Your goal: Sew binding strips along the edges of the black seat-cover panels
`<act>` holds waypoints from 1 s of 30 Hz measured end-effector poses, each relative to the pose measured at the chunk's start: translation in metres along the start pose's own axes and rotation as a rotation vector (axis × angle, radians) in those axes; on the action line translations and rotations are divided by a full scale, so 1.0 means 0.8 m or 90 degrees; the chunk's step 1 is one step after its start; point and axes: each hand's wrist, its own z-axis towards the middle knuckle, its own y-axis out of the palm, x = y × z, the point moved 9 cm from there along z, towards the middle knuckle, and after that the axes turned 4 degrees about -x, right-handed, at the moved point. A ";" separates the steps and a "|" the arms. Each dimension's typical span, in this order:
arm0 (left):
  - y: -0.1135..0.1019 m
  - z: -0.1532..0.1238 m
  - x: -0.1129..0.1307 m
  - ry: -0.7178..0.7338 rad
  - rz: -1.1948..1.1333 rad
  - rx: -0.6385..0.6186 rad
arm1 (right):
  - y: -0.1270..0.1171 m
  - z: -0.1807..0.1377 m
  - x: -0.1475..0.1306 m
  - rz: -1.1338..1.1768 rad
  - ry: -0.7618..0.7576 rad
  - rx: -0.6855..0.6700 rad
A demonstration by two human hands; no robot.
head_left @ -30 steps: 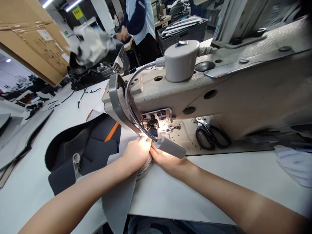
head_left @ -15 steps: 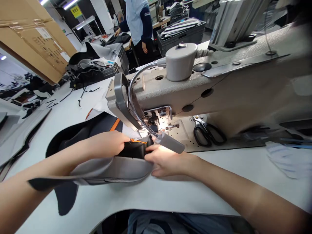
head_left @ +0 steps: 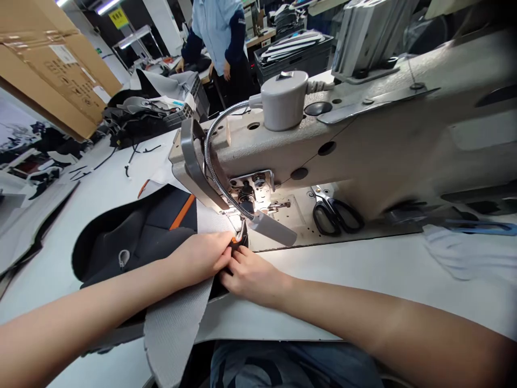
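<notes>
White table [head_left: 363,269] carries a sewing machine [head_left: 343,140], with scissors [head_left: 337,215] on its bed. Grey fabric [head_left: 177,323] hangs over the table's near edge and runs up under the lamp [head_left: 272,229]. There the left hand [head_left: 202,257] and right hand [head_left: 251,276] meet, fingers pinching the fabric's edge.

Tools, stock and a co-worker sitting around the sewing station

Black-handled scissors [head_left: 337,215] are lying on the bed of the sewing machine [head_left: 383,124], under its arm, while a gooseneck lamp [head_left: 272,229] is shining down beside the needle. A crumpled white cloth [head_left: 460,250] is resting on the counter [head_left: 355,285] at the right. A cardboard box [head_left: 48,64] is jutting in at the far left, grey cut panels [head_left: 24,226] are lying stacked below it, and a person in a light-blue top [head_left: 220,32] is standing near a black crate [head_left: 299,56] of flat pieces.
</notes>
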 end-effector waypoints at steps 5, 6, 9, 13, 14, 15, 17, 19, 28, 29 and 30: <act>-0.010 -0.010 -0.012 0.010 -0.058 -0.083 | -0.002 -0.003 0.004 -0.041 -0.013 0.082; -0.007 -0.011 -0.010 0.027 -0.050 -0.108 | 0.003 0.001 0.006 -0.030 -0.008 0.079; -0.002 -0.006 -0.002 0.037 -0.050 -0.107 | 0.019 0.005 0.005 0.027 -0.001 0.047; 0.008 0.015 0.010 -0.010 -0.042 -0.073 | 0.023 -0.012 -0.010 0.027 0.009 0.022; 0.012 0.019 0.012 -0.018 -0.029 -0.074 | 0.023 -0.016 -0.014 0.005 0.017 0.007; 0.015 0.022 0.012 -0.023 -0.009 -0.075 | 0.023 -0.020 -0.017 -0.021 0.024 -0.005; 0.019 0.024 0.009 -0.023 0.056 -0.075 | 0.016 -0.023 -0.020 -0.080 0.042 -0.001; 0.023 0.021 0.004 -0.018 0.138 -0.080 | 0.005 -0.024 -0.020 -0.124 0.049 0.035; 0.024 0.021 0.006 -0.025 0.083 -0.086 | -0.004 -0.032 -0.011 -0.125 0.044 0.085; 0.023 0.022 0.005 -0.025 0.057 -0.074 | -0.004 -0.033 -0.012 -0.118 0.048 0.091; 0.023 0.023 0.005 -0.024 0.035 -0.063 | -0.004 -0.034 -0.012 -0.113 0.051 0.093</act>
